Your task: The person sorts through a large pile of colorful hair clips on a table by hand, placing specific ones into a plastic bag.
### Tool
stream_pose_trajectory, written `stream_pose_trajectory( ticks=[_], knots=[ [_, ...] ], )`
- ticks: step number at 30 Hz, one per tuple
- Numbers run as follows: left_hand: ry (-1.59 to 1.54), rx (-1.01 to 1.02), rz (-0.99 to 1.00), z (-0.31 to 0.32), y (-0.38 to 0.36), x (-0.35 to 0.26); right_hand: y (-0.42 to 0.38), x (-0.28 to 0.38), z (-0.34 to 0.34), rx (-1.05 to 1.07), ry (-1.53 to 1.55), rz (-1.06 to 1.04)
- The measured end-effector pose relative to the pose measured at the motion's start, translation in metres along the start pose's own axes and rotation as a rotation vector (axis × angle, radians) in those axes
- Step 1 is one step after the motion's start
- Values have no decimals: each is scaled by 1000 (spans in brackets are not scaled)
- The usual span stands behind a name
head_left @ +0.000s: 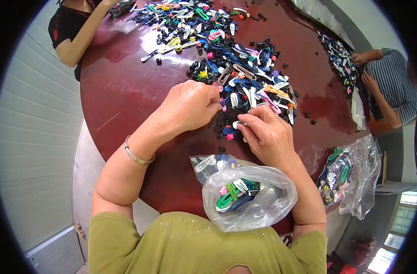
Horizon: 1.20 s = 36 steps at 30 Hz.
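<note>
A long heap of snap hair clips and small claw clips (245, 73) in many colours lies across the dark red table. At its near edge, my left hand (190, 105) is closed with curled fingers, and whatever they pinch is hidden. My right hand (268, 134) is closed a little to the right, thumb and index finger pinching a white hair clip (236, 124). A dark blue hair clip (230, 131) and a pink flower clip (230, 137) lie just below those fingertips. Close to my chest stands an open clear plastic bag (272, 214) with green, white and black clips inside.
The round red table (121, 91) carries stray claw clips (313, 122). At right, another bag of clips (338, 176) rests by the edge. One person (389, 77) handles a separate clip pile (338, 59) at right; another person's arm (78, 43) is at upper left.
</note>
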State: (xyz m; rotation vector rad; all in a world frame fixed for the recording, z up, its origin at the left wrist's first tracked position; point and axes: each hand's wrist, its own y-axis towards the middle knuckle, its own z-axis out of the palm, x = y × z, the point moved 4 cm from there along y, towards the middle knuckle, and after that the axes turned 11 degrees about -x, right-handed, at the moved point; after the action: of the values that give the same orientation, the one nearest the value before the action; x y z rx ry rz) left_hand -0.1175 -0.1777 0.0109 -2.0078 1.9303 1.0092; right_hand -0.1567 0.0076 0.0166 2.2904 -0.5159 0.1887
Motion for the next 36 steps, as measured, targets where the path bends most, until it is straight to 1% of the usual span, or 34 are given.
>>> stream_pose_trajectory(
  ticks=[6,9,12,15,16,18,19,21,22,23,24,25,26,28,30,32,34,35,36],
  knots=[
    [-208,-5,-106,-10,3,3,0,-6,-4,1,93,112],
    [-338,77,-201,-15,3,-1,3,-8,-9,-24,231,313],
    [-474,170,-287,-16,1,-4,7,-8,-14,-49,305,354],
    [-548,219,-245,-14,0,-7,6,-8,-13,-40,410,386],
    [-558,230,-197,-14,0,-9,6,-8,-12,-37,444,402],
    [-577,249,-103,-14,0,-12,5,-11,-10,-38,469,359],
    [-590,244,-110,-13,0,-12,4,-12,-10,-39,482,336],
    [-618,229,-125,-11,-1,-11,7,-10,-17,-27,508,398],
    [-628,183,-170,-13,1,-10,8,-10,-19,-20,522,428],
    [-638,136,-216,-17,3,-9,9,-14,-24,-59,559,406],
    [-647,87,-263,-20,4,-6,13,-9,-36,-57,612,529],
    [-528,-25,-193,-18,7,3,16,-4,-49,-66,694,557],
    [-457,-12,-200,-19,8,7,18,-2,-62,-73,775,585],
    [-314,19,-218,-20,8,12,24,13,-88,-29,761,389],
    [-173,117,-134,-17,4,12,24,28,-97,90,799,346],
    [-30,214,-44,-12,-1,5,28,35,-95,118,745,315],
    [72,196,-5,-11,-3,0,23,23,-78,13,633,380],
    [107,188,27,-10,-4,0,22,12,-67,18,531,368],
    [143,180,56,-10,-6,-1,15,1,-52,15,491,409]
  ],
)
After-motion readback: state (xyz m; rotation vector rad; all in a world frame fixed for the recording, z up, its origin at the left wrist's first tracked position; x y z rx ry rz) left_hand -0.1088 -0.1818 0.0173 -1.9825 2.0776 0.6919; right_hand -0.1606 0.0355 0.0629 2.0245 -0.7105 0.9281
